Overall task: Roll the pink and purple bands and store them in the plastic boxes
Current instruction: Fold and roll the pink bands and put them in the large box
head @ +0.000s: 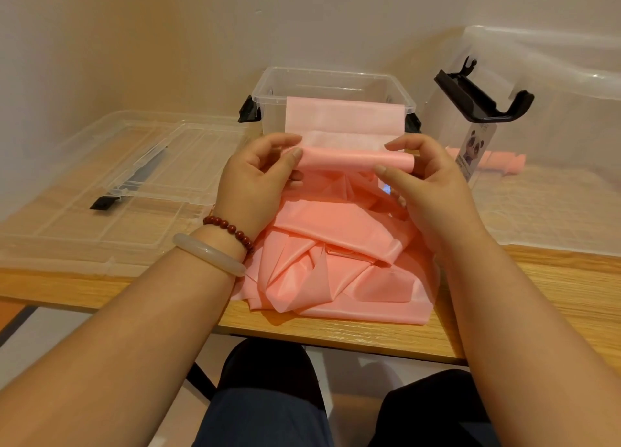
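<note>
A long pink band (339, 258) lies crumpled in folds on the wooden table in front of me. Its far end is turned into a small roll, held up between both hands. My left hand (258, 181) pinches the roll's left end and my right hand (423, 184) pinches its right end. A flat strip of the band rises behind the roll against a small clear plastic box (331, 87) with black latches, which stands open just beyond my hands. No purple band is in view.
A clear lid (111, 184) with a black handle lies flat at the left. A large clear box (551, 137) with a black latch and panda label stands at the right; a pink roll (497, 161) shows through it. The table's front edge (336, 332) runs below the band.
</note>
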### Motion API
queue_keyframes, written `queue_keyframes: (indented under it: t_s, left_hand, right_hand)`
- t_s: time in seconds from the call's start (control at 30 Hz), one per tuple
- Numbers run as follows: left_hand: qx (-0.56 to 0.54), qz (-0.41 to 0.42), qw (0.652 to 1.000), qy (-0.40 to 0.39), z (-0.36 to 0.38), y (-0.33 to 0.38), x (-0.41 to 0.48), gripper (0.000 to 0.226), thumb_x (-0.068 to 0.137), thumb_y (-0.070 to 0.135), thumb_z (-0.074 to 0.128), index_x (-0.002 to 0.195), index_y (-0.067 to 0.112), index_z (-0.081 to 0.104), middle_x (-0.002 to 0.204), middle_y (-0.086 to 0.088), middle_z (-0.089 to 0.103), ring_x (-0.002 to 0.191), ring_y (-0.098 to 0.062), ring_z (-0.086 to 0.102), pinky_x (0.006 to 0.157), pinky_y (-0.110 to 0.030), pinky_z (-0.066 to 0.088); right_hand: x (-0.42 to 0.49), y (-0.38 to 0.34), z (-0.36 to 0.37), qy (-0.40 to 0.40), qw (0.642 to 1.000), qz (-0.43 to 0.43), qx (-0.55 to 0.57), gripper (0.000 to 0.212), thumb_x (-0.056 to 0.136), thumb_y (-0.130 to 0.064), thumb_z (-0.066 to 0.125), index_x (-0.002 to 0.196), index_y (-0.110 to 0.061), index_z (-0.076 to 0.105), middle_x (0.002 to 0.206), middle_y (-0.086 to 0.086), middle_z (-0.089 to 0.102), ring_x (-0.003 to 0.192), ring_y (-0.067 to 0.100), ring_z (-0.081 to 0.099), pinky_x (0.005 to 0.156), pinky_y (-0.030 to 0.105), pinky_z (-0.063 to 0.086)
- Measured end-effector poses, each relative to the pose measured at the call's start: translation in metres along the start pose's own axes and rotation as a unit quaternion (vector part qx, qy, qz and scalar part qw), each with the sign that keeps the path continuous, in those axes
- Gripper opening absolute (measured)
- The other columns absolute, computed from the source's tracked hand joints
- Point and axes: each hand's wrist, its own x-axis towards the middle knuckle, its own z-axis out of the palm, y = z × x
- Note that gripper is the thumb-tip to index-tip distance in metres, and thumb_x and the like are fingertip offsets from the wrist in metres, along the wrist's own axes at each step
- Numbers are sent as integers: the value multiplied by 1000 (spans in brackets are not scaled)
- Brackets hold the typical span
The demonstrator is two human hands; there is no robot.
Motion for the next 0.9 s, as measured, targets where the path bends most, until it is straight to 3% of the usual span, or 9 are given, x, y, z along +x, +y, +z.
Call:
queue_keyframes:
  t_s: [0.1, 0.23, 0.37, 0.5, 0.57, 0.77, 0.9]
  left_hand:
    - [1, 5, 1000, -11, 0, 0, -1, 17, 92, 11, 62, 106, 20, 67, 102, -19, 66, 70, -8, 66, 62, -17, 52]
    - [1, 9, 999, -40, -1, 2, -2, 24, 90, 7, 65, 106, 25, 63, 101, -12, 66, 77, -10, 66, 70, -21, 55]
    - [14, 10, 999, -39, -1, 3, -2, 15, 92, 12, 63, 99, 25, 65, 94, -2, 68, 82, -12, 69, 67, -20, 54]
    - [18, -17, 1000, -14, 0, 2, -2, 11, 93, 18, 63, 103, 18, 66, 91, -5, 70, 75, -7, 68, 56, -14, 49]
    - [23, -23, 999, -4, 0, 2, -2, 11, 93, 20, 62, 103, 17, 66, 87, -6, 70, 70, -6, 66, 52, -12, 45]
    - [9, 9, 1000, -12, -1, 2, 0, 23, 92, 10, 63, 111, 22, 58, 92, -13, 63, 69, -9, 66, 65, -24, 57]
    - [-3, 11, 999, -38, -2, 3, -1, 27, 90, 5, 63, 109, 24, 58, 96, -7, 63, 70, -9, 64, 67, -26, 57]
  right_hand:
    - [4, 3, -2, 45, 997, -20, -60, 11, 91, -19, 68, 101, -16, 64, 81, -3, 65, 60, -2, 60, 52, 19, 50]
    - [5, 5, -1, 65, 995, -28, -76, 3, 92, -27, 67, 90, -24, 67, 82, -2, 69, 69, 6, 66, 51, 21, 51]
    - [3, 2, -1, 72, 994, -32, -74, 9, 93, -25, 66, 100, -19, 67, 93, 5, 69, 71, 7, 67, 48, 16, 49]
    - [1, -1, 1, 42, 999, -20, 1, 16, 96, -15, 59, 111, -20, 61, 85, 7, 64, 62, 9, 63, 52, 39, 59]
    - [0, -2, 1, 17, 1000, -12, 16, 20, 95, -9, 58, 110, -21, 61, 85, 8, 61, 57, 6, 58, 56, 45, 60]
    - [1, 2, -2, 50, 997, -27, -53, 10, 94, -17, 62, 104, -18, 64, 82, -1, 66, 62, 4, 62, 50, 22, 51]
    - [4, 5, -2, 71, 993, -36, -92, 11, 96, -29, 60, 101, -21, 66, 81, 1, 70, 65, 8, 63, 57, 25, 53]
